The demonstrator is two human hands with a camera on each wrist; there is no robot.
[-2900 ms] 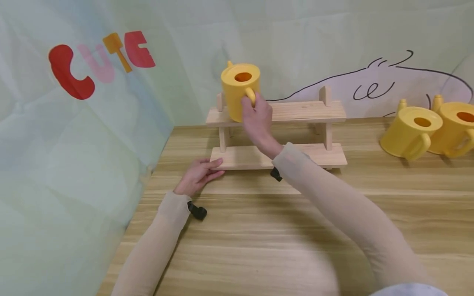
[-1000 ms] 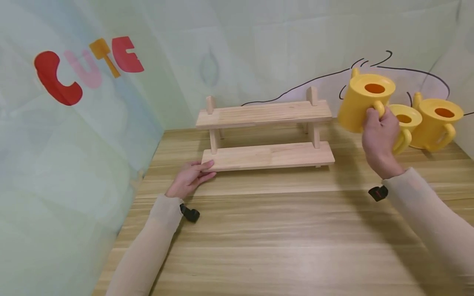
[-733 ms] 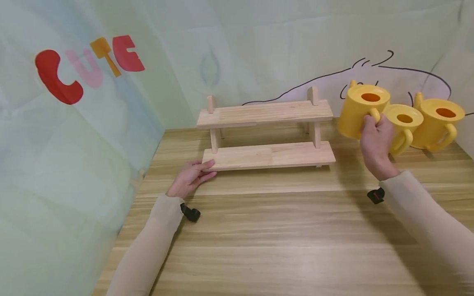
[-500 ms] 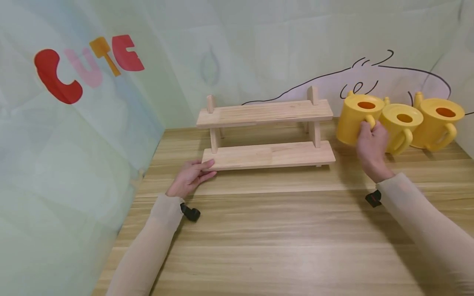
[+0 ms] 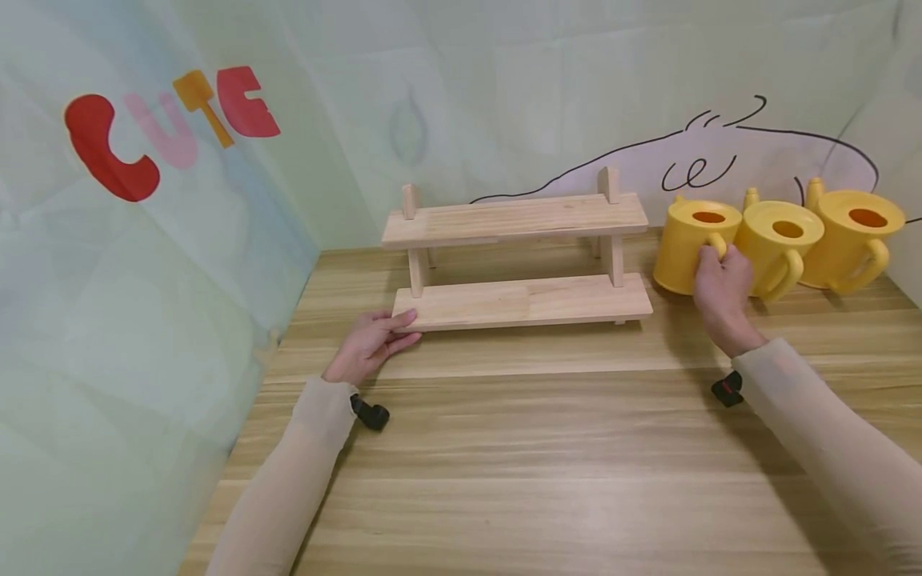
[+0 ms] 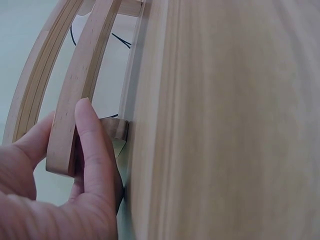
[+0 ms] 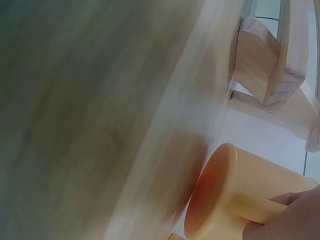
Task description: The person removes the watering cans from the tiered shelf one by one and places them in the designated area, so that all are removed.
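Note:
My right hand (image 5: pixel 723 298) grips the side handle of a yellow watering can (image 5: pixel 684 256) with a round hole in its top. It is upright, its base down at the table, to the right of the wooden two-tier shelf (image 5: pixel 519 302). The right wrist view shows the hollow underside of the watering can (image 7: pixel 260 175) close to the tabletop, with part of the right hand (image 7: pixel 290 220) at the handle. My left hand (image 5: pixel 367 346) pinches the left end of the lower board, thumb above and fingers beneath; the left wrist view shows the board (image 6: pixel 75 95) between them.
Two similar yellow cans, a middle one (image 5: pixel 771 248) and a far right one (image 5: pixel 850 216), stand in a row beside the held one. Behind runs a pale printed backdrop (image 5: pixel 504 96). The wood-grain table (image 5: pixel 504 448) stretches in front of the shelf.
My right hand has taken the watering can off the upper tier, carried it right, and lowered it to the table beside the other two. The left hand keeps its hold on the shelf.

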